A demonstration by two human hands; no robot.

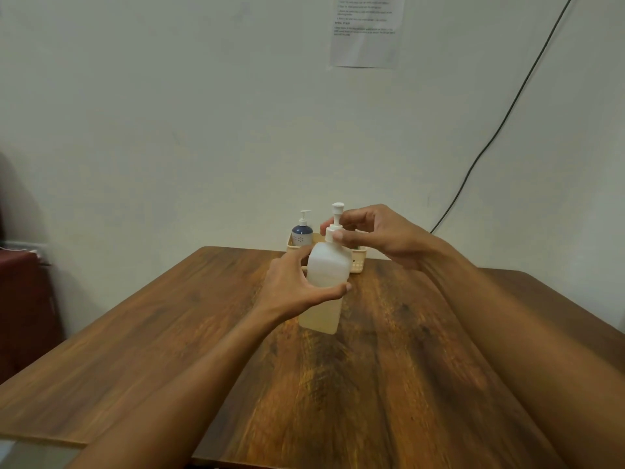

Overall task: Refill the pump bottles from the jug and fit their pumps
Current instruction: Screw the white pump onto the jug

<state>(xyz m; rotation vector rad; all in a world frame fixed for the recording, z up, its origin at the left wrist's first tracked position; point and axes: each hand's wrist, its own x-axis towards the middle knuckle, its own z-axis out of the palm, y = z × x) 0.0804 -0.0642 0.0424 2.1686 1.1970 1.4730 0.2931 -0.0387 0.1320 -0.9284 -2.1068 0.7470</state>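
Note:
A translucent white pump bottle (326, 282) is held above the wooden table (389, 367), tilted slightly, with pale liquid in its lower part. My left hand (291, 286) grips its body, thumb across the front. My right hand (375, 233) pinches the collar of the white pump (336, 220) that sits on the bottle's neck. A dark blue pump bottle (301, 233) with a white pump stands in a cream basket (357, 262) at the table's far edge. No jug shows in the view.
The basket sits against the pale wall behind the held bottle. A black cable (500, 126) runs down the wall at the right. A printed sheet (367, 28) hangs on the wall. A dark red cabinet (23, 299) stands at the left.

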